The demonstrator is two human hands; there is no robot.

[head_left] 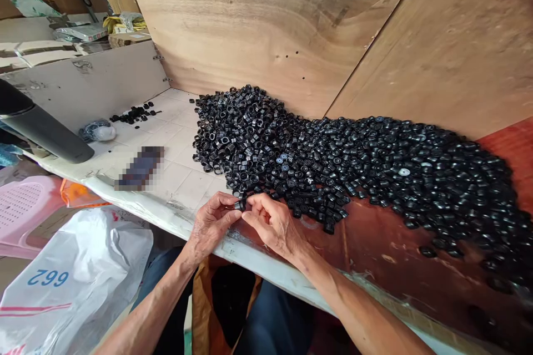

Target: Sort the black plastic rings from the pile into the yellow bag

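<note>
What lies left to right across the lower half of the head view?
White sack → left hand → black part → right hand → red board

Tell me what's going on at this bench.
A person pinches a small black plastic ring between the left hand and the right hand, at the edge of a large heap of similar black plastic pieces. The heap spreads across a white tiled surface and a red-brown board, against a plywood panel. A smaller cluster of black pieces lies farther left on the tiles.
</note>
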